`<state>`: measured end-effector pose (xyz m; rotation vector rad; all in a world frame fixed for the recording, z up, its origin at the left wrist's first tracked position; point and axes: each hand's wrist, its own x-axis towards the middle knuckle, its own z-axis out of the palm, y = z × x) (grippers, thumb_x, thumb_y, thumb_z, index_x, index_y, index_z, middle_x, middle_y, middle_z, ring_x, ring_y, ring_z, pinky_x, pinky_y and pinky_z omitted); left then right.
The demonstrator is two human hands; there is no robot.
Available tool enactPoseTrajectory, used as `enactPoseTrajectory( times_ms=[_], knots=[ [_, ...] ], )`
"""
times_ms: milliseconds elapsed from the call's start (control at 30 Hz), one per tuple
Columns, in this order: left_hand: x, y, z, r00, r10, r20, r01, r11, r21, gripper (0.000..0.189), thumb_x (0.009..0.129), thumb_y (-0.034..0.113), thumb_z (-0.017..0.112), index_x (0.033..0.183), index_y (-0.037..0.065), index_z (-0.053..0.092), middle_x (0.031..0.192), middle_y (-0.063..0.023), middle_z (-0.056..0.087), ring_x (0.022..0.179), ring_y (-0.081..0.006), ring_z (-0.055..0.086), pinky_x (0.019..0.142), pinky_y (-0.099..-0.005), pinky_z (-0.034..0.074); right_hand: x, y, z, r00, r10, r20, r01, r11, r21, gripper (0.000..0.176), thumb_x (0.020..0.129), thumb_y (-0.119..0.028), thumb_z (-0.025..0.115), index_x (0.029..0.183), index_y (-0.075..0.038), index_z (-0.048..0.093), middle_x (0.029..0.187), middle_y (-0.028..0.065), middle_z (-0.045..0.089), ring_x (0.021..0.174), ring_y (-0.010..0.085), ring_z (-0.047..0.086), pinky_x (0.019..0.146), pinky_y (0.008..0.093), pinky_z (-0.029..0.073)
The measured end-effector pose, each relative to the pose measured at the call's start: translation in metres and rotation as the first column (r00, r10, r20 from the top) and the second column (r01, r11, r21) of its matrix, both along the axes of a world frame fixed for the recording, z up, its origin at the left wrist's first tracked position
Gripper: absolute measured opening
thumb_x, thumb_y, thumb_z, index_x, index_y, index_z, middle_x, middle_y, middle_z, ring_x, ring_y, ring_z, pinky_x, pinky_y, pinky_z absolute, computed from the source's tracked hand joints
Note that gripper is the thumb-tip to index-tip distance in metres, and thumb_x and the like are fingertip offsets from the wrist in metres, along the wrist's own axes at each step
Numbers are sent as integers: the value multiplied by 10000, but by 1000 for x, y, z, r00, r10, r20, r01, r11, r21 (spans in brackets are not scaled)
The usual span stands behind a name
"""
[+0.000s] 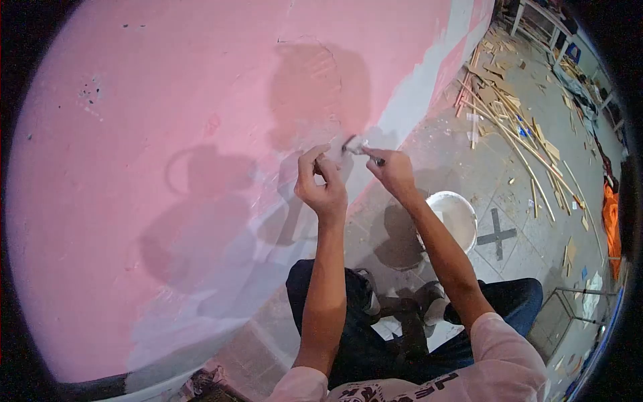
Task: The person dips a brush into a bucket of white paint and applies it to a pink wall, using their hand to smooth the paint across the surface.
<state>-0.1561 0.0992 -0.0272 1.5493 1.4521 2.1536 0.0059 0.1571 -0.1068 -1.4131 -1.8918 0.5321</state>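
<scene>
I'm getting the right hand (394, 173) pretty clearly: it's closing around the handle of a scraper (357, 145). That scraper is sitting up and left of the bucket (475, 224), its head showing white smears, and it's facing the pink wall (167, 100). I'm not managing to tell whether the edge is actually touching. The left hand (321, 191) is hanging further left of the bucket, near the wall, fingers curling in toward the thumb. Whether it's pinching something I can't tell, the fingertips are bunching up too much. The bucket itself is standing on the floor (529, 268), holding some pale stuff. Just right of it I'm seeing a grey tape cross (497, 235). A messy pile of sticks (516, 124) is lying up and right of the bucket, and an orange cloth (611, 228) is showing well off to its right.
</scene>
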Motion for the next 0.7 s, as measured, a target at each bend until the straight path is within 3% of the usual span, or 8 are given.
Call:
enactPoseTrajectory(
  times_ms=[100,200,300,400,467,567,700],
  knots=[
    [0,1,-1,1000,19,-13,-19,1000,9,155,983,7,544,1052,1,682,797,-60,662,610,-115,616,579,-264,483,1,-19,51,956,-8,-292,48,990,132,413,871,-69,730,1273,-158,758,868,157,740,641,133,611,651,308,523],
    [0,-2,-1,1000,26,-14,-26,1000,-8,177,948,-44,551,1043,5,692,809,-77,680,612,-135,650,586,-274,494,3,-32,83,897,-15,-441,106,977,182,410,875,-129,704,1271,-219,763,865,123,733,689,241,693,673,343,557],
    [0,-5,3,999,18,-41,-19,999,-31,167,968,-24,541,1048,-2,685,809,-71,674,615,-128,638,585,-269,496,-8,-32,89,861,40,-507,100,964,248,418,873,-2,723,1259,-157,768,795,116,694,652,103,561,633,292,499],
    [1,-1,3,999,12,-50,-12,1000,0,168,1003,8,516,1060,-15,673,811,-59,660,624,-111,619,576,-258,498,-5,-10,3,970,25,-240,28,976,216,405,880,-54,744,1267,-170,762,804,114,709,634,183,601,650,325,525],
    [-1,-3,1,999,-14,-49,14,1000,2,174,1007,5,507,1058,-16,673,817,-64,661,627,-110,621,571,-255,496,11,-7,-58,1000,-8,-26,9,999,45,371,920,-205,716,1289,-235,730,900,86,744,722,303,695,724,426,568],
    [0,-4,8,1000,18,-3,-18,1000,15,180,940,-47,545,1033,5,691,757,-63,662,601,-125,630,580,-264,489,34,-13,-123,994,-61,86,72,988,-134,395,944,-239,689,1339,-221,685,905,109,745,738,330,696,749,454,565],
    [-5,-2,4,1000,7,16,-7,1000,2,168,1006,-1,508,1053,-9,669,784,-58,642,622,-97,599,547,-244,474,39,-14,-136,972,-178,-156,131,954,-269,383,992,-265,641,1344,-115,632,844,142,713,706,285,684,712,428,559]
  ],
)
